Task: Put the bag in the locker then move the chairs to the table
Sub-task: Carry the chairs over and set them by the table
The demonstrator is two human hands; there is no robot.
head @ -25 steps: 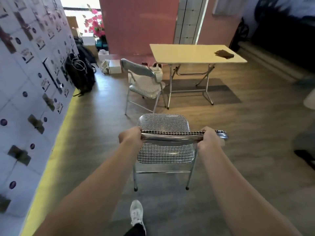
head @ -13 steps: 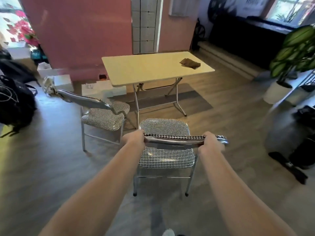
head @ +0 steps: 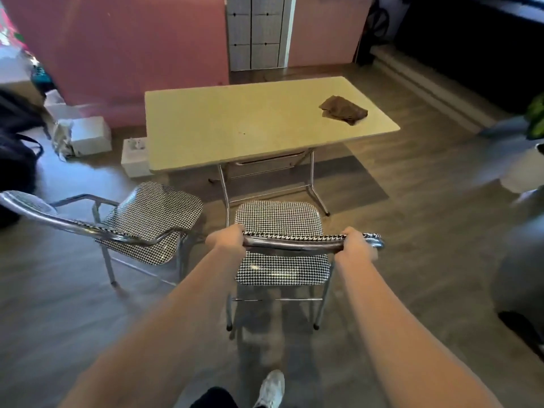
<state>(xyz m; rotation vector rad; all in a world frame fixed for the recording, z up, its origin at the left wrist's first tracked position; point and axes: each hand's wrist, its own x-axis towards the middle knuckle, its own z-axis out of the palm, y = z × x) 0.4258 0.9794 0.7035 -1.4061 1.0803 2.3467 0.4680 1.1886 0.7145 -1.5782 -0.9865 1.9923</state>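
Note:
A houndstooth folding chair (head: pixel 278 222) with a chrome frame stands in front of me, its seat facing the cream folding table (head: pixel 235 125). My left hand (head: pixel 226 240) grips the left end of its backrest and my right hand (head: pixel 357 242) grips the right end. The chair's front edge is just short of the table's near legs. A second matching chair (head: pixel 156 213) stands to the left, angled toward the table's near left corner. The lockers are out of view.
A brown cloth (head: pixel 343 110) lies on the table's right side. White boxes (head: pixel 88 135) and a black bag (head: pixel 14 160) sit on the floor at left. A potted plant (head: pixel 534 119) is at right. A pink wall stands behind the table.
I have walked forward with the chair held in both hands, and it now sits close to the table. The second chair has slid to my left side in view.

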